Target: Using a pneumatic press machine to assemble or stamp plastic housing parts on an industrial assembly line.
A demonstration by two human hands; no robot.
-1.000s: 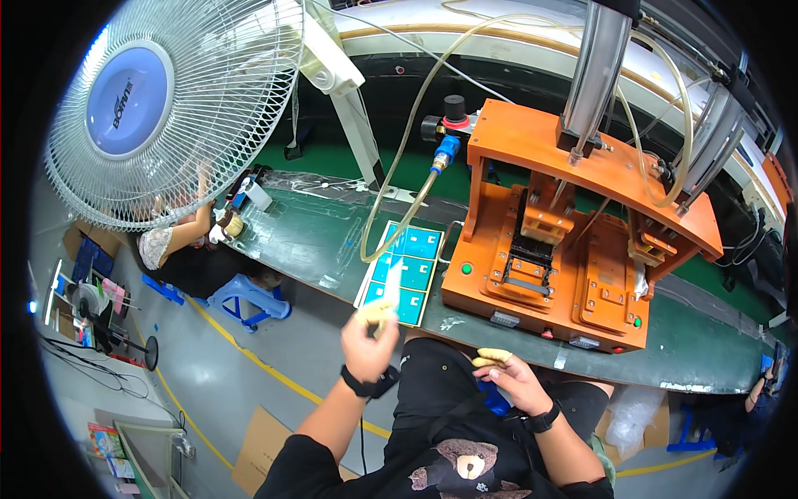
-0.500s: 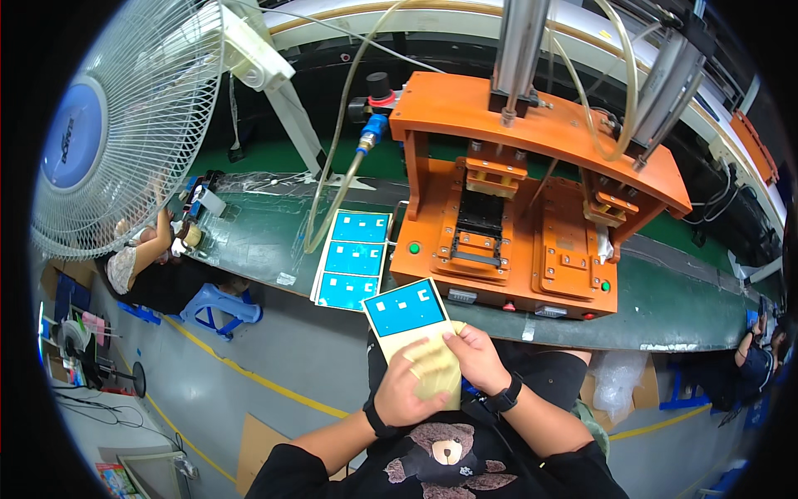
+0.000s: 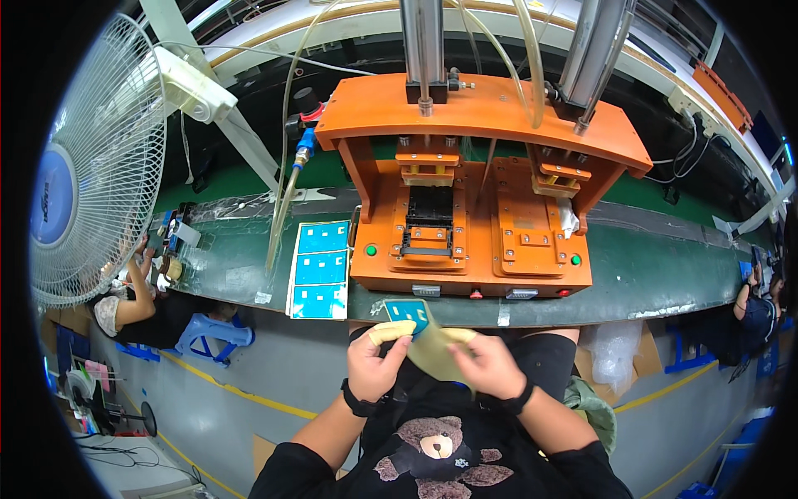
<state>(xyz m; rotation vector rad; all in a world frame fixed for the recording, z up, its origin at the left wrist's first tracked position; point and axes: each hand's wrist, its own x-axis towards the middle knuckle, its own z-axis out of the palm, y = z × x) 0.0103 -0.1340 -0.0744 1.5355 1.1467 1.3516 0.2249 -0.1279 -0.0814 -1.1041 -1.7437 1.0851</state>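
In front of my lap, a yellowish backing sheet (image 3: 434, 356) with a blue film piece (image 3: 402, 311) at its far end is bent between my hands. My left hand (image 3: 376, 362) pinches it by the blue end, index finger and thumb together. With its thumb and fingers closed on the sheet's right edge, my right hand (image 3: 490, 363) is slightly blurred. Yellow finger covers show on both hands. Beyond the hands, a larger sheet of blue cut-out films (image 3: 320, 269) lies on the green table.
An orange two-station press (image 3: 482, 283) stands ahead, a black part (image 3: 429, 218) in its left fixture. Clear hoses (image 3: 281, 212) hang at its left. A fan (image 3: 100, 166) is at far left. People sit at both sides, near a blue stool (image 3: 212, 334).
My left hand has moved from the sheet's lower part to its blue end. The sheet, flat before, is now bent. The view has shifted, moving the press leftward in the picture.
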